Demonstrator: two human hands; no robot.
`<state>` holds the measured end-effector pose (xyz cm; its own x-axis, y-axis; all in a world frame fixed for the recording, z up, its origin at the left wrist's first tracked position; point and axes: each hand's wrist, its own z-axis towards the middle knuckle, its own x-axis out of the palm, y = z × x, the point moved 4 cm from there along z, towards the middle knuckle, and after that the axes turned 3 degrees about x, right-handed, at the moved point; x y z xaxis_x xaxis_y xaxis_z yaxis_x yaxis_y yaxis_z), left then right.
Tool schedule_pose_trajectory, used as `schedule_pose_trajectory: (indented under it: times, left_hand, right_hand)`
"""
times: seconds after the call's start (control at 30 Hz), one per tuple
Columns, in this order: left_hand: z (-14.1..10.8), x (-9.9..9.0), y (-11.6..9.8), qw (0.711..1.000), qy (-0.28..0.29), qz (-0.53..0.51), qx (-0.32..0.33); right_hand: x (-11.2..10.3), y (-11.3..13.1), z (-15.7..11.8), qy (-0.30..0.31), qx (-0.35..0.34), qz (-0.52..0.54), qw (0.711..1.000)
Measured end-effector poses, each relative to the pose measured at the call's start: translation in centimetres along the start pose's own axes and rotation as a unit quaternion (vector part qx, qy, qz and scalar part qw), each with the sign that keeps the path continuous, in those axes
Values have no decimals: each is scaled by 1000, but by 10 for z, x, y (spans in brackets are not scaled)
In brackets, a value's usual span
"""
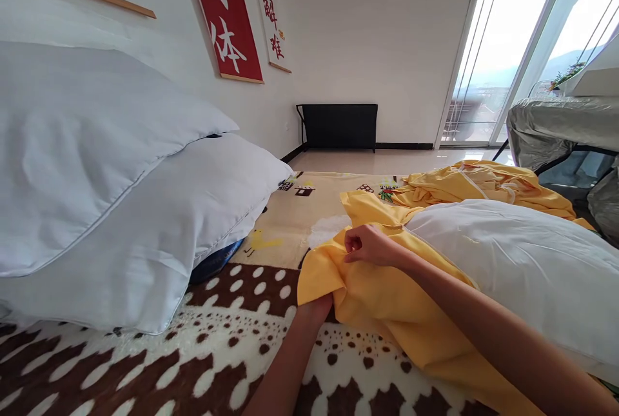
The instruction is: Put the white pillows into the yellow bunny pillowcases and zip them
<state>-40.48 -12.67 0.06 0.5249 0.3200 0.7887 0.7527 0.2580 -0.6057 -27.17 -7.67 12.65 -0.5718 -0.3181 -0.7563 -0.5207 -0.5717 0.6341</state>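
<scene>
A yellow pillowcase lies bunched around the near end of a white pillow, much of which shows bare on the right. My right hand is closed, its bent fingers pinching the yellow fabric near the case's left end. Lower down, my left hand reaches in under a fold of the same pillowcase. Cloth covers its fingers, so their grip is hidden. The fabric stands up in a raised flap between the two hands.
Two stacked white pillows fill the left side, with a dark blue item under their edge. More yellow cloth lies crumpled behind the pillow. Below is a patterned brown and cream blanket. A black folded frame stands by the wall.
</scene>
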Motion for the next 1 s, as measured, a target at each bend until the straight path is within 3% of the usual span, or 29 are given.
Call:
schedule_pose_trajectory:
  times: [0.17, 0.27, 0.37, 0.43, 0.53, 0.6, 0.7, 0.9, 1.0]
  left_hand:
    - [-11, 26, -16, 997, 57, -35, -42]
    - [-16, 32, -21, 992, 83, -58, -74]
    - [-21, 30, -21, 993, 72, -48, -80]
    - [-22, 29, -19, 995, 59, -35, -77]
    - [-20, 29, -18, 996, 75, -17, -42]
    - [-18, 30, -18, 996, 93, 0, -7]
    - [-17, 28, -17, 996, 74, 35, 25]
    - [-23, 30, -16, 998, 33, 39, 28]
    - [-24, 31, -16, 999, 12, 27, 13]
  right_hand:
    - [-30, -11, -7, -24, 36, -46, 998]
    - [-40, -14, -16, -35, 63, -80, 994]
    - [-42, 7, -26, -122, 15, -76, 989]
    - [-32, 30, -33, -157, -58, -68, 983]
    - [-3, 53, -38, -105, -94, -113, 984]
    - [14, 52, -36, -94, -51, -154, 982]
    - [32, 42, -30, -107, -13, -178, 978]
    - [44, 29, -28, -83, -42, -211, 973]
    - [38, 38, -41, -35, -109, -173, 978]
